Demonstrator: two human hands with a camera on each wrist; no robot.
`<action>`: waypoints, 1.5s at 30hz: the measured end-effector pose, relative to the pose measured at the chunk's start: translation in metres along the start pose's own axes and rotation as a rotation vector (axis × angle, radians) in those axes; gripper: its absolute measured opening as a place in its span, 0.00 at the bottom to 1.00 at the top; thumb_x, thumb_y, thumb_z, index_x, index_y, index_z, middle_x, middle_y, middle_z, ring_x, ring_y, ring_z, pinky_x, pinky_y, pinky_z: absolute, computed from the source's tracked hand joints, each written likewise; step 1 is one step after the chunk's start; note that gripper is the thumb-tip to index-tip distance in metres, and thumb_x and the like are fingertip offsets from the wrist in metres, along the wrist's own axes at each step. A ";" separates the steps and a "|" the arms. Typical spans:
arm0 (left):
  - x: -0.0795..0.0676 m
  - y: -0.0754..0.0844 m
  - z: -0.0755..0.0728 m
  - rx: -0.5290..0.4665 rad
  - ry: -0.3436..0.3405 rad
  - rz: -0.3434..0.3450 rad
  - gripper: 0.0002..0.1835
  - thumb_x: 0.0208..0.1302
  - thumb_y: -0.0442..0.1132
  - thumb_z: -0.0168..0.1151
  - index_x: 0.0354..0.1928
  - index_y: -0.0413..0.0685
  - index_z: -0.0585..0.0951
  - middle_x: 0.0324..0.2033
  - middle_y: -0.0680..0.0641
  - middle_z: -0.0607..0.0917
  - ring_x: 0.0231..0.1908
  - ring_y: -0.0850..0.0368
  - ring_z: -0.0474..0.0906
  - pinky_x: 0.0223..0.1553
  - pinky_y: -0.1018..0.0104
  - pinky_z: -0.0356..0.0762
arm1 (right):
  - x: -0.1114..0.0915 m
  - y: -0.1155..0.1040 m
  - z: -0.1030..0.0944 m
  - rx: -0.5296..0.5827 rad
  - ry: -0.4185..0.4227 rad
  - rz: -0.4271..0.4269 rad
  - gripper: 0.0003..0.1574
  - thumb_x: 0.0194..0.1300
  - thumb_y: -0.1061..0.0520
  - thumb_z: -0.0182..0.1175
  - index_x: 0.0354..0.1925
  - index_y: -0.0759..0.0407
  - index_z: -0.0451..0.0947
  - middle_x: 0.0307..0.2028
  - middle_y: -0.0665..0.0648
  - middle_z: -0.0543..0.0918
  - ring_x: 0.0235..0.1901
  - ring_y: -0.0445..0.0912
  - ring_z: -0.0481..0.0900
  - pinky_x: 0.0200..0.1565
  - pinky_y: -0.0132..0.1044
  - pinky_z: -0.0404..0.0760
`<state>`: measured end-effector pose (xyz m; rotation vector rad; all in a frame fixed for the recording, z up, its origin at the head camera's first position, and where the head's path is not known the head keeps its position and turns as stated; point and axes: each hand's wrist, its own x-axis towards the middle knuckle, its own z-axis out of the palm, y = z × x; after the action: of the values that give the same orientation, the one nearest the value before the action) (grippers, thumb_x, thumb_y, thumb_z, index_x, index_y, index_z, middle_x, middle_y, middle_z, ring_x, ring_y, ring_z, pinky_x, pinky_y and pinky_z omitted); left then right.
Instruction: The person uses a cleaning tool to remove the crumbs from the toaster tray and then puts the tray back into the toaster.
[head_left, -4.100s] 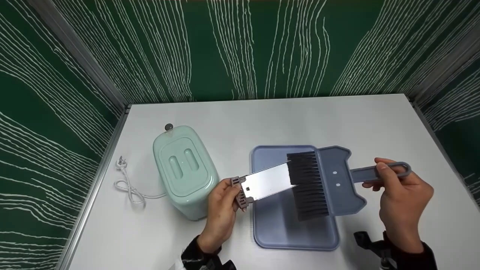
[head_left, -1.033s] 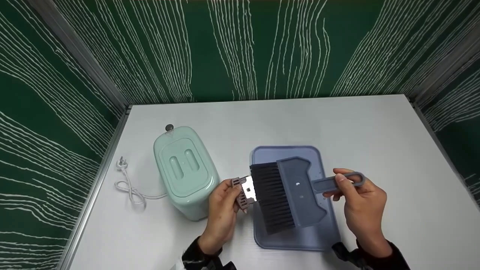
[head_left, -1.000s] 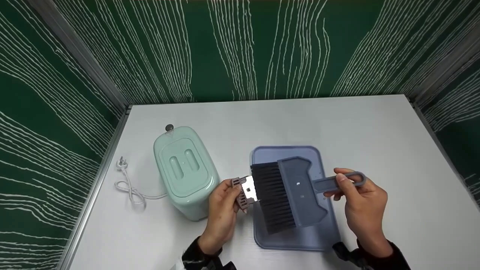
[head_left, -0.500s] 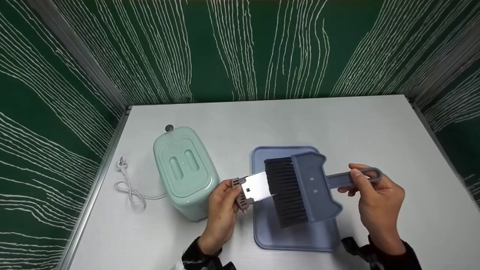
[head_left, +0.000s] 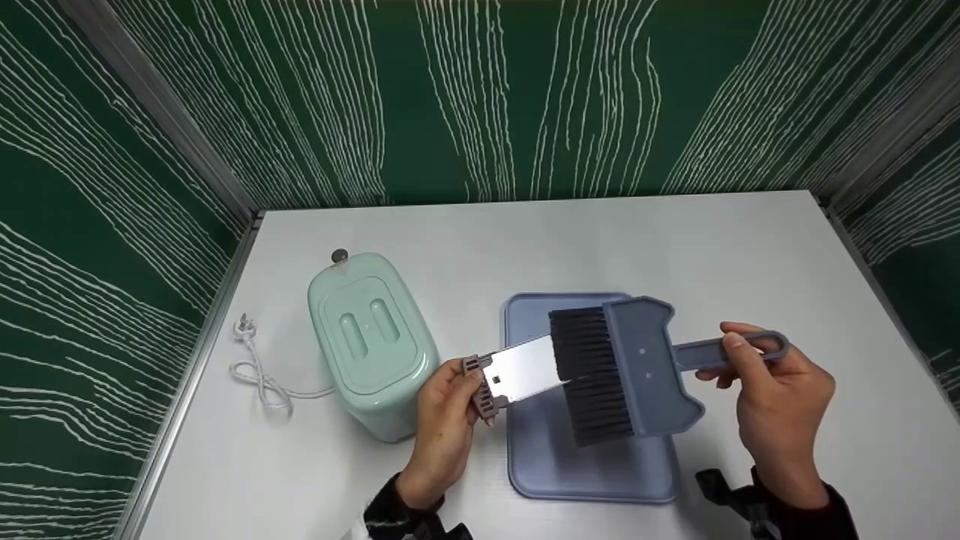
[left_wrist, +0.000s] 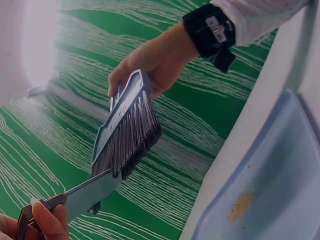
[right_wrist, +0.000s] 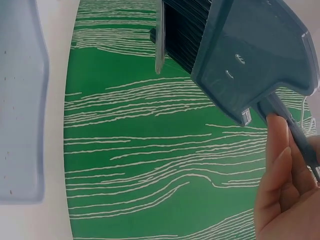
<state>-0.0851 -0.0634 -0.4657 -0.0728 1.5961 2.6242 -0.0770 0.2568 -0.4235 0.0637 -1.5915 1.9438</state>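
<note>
In the head view my left hand pinches a metal crumb tray by its grey slotted plastic end. My right hand grips the looped handle of a grey-blue hand brush. Its dark bristles lie across the crumb tray's far end, hiding that end from above. The left wrist view shows the bristles against the tray's metal plate. Below both is a shallow blue tray, with a patch of brown crumbs on its surface.
A mint-green toaster with a lid on top stands left of my left hand. Its white cord and plug lie farther left on the white table. Green walls with white lines enclose the table.
Over the last second my right hand has drawn the brush rightward along the crumb tray, uncovering more of the metal. My left hand and the blue tray have stayed put.
</note>
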 end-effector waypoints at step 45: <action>0.000 0.002 0.002 0.006 0.043 -0.008 0.08 0.74 0.27 0.50 0.49 0.27 0.74 0.37 0.40 0.85 0.28 0.58 0.79 0.24 0.71 0.76 | 0.014 -0.011 -0.018 -0.089 0.248 0.051 0.08 0.68 0.74 0.60 0.41 0.83 0.83 0.35 0.63 0.88 0.12 0.47 0.80 0.19 0.29 0.75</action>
<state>-0.0857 -0.0624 -0.4634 -0.1358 1.6137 2.6287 -0.0768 0.2794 -0.4129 -0.2468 -1.5236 1.8356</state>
